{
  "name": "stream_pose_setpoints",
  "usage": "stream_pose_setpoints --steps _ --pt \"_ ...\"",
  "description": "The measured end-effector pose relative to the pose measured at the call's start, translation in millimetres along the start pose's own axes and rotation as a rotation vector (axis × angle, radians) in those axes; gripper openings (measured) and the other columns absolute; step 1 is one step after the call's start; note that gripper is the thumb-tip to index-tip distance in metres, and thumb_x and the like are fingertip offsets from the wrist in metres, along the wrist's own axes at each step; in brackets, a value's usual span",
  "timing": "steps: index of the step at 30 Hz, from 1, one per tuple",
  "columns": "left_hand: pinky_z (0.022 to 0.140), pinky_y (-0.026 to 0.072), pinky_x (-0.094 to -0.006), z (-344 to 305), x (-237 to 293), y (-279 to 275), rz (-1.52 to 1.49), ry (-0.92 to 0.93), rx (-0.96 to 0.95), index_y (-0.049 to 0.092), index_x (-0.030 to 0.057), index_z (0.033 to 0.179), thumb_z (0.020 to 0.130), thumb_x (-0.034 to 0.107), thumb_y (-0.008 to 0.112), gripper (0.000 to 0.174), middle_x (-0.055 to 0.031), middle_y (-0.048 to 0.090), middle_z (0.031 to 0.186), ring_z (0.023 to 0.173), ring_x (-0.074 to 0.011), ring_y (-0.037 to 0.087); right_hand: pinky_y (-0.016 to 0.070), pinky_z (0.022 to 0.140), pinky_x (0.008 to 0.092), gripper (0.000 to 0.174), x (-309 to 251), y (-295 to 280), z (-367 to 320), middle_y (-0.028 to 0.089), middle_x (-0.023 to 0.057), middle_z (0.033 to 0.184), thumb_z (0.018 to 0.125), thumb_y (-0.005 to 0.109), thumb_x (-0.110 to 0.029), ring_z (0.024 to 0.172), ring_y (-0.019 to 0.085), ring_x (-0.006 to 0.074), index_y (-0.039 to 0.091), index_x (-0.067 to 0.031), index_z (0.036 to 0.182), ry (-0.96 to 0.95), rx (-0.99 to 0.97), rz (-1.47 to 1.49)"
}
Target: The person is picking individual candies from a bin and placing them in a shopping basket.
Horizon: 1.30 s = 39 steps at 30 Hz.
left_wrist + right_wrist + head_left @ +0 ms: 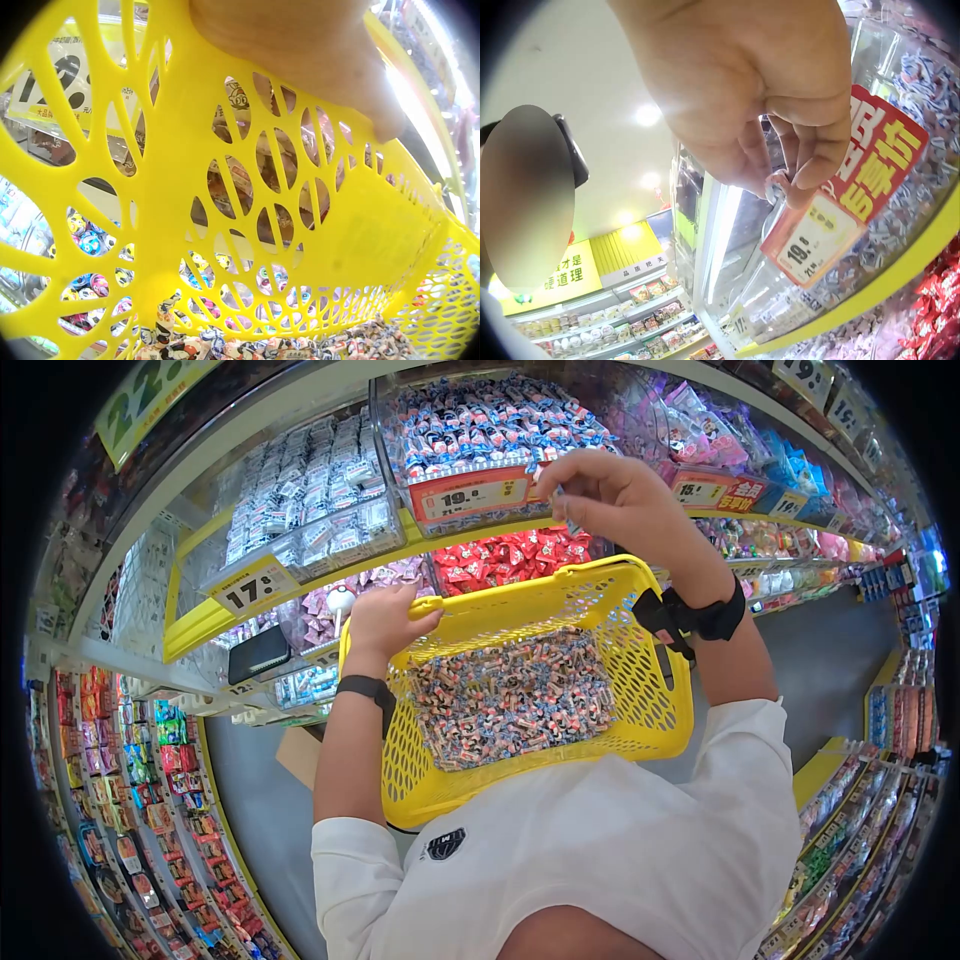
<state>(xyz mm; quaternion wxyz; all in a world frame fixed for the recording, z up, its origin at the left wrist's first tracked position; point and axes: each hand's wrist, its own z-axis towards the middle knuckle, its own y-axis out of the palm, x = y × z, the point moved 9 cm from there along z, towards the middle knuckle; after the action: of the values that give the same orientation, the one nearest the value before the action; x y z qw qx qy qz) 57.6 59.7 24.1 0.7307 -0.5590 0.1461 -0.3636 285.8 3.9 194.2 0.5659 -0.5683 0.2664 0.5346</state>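
Observation:
A yellow basket [655, 710] stands against the person's front, with many small wrapped candies [510, 695] in it. The left hand [385, 622] grips the basket's left rim; in the left wrist view that hand [300, 60] lies over the yellow wall [172, 150]. Above the basket's right far corner, the right hand [610, 500] pinches a small wrapped candy [562, 510] between thumb and fingers. In the right wrist view the right hand [742, 97] holds the candy [778, 186] in front of the red-edged price tag [814, 238] on a clear bin of similar candies [922, 82].
Clear bins of white-wrapped candy [300, 490] and red candy [515, 560] line the shelf. A black phone [259, 654] lies at the shelf's lower left. Grey floor [830, 650] shows on both sides, with packed racks [190, 810] beyond.

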Motion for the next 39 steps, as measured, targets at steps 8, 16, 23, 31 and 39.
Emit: stream_pose_setpoints --steps 8,16,23,31,39 --pt "0.061 0.048 -0.0453 0 -1 1 0.006 0.004 -0.005 0.061 0.0076 0.073 0.075 0.05 0.071 0.044 -0.0125 0.061 0.069 0.067 -0.0326 0.062 0.0472 0.072 0.0219 0.014 -18 -49 54 0.064 -0.0021 0.09 0.093 0.059 -0.009 0.079 0.057 0.0042 0.067 -0.0042 0.104 -0.036 0.136 -0.19" --pt "0.064 0.0499 -0.0434 0 -3 4 0.04 -0.016 -0.032 0.062 0.0077 0.075 0.073 0.052 0.072 0.045 -0.0097 0.064 0.071 0.068 -0.0309 0.063 0.0486 0.073 0.0244 0.027 -13 -85 98 0.07 0.0042 0.087 0.093 0.06 -0.02 0.077 0.061 0.01 0.068 -0.0018 0.111 -0.081 0.3 -0.432" --pt "0.063 0.0498 -0.0433 0 -4 4 0.04 -0.005 -0.015 0.062 0.0077 0.075 0.073 0.053 0.071 0.046 -0.0097 0.063 0.071 0.067 -0.031 0.063 0.0479 0.071 0.0253 0.025 -15 -106 126 0.068 0.0049 0.084 0.092 0.06 -0.02 0.075 0.06 0.0105 0.067 -0.0016 0.108 -0.077 0.352 -0.554" --pt "0.063 0.0495 -0.0436 -1 -5 6 0.054 -0.002 -0.011 0.062 0.0074 0.075 0.073 0.054 0.071 0.048 -0.0099 0.063 0.07 0.066 -0.0308 0.063 0.0472 0.07 0.0263 0.024 13 -119 172 0.067 0.0057 0.082 0.092 0.06 -0.02 0.073 0.058 0.0112 0.066 -0.0013 0.105 -0.024 0.398 -0.662" --pt "0.061 0.0495 -0.0428 0 -2 2 0.051 0.014 0.011 0.062 0.0078 0.073 0.072 0.052 0.072 0.046 -0.0093 0.062 0.068 0.065 -0.0301 0.062 0.0465 0.068 0.0272 0.022 42 -113 208 0.065 0.0065 0.08 0.091 0.061 -0.019 0.071 0.057 0.0119 0.065 -0.0011 0.103 0.021 0.407 -0.74"
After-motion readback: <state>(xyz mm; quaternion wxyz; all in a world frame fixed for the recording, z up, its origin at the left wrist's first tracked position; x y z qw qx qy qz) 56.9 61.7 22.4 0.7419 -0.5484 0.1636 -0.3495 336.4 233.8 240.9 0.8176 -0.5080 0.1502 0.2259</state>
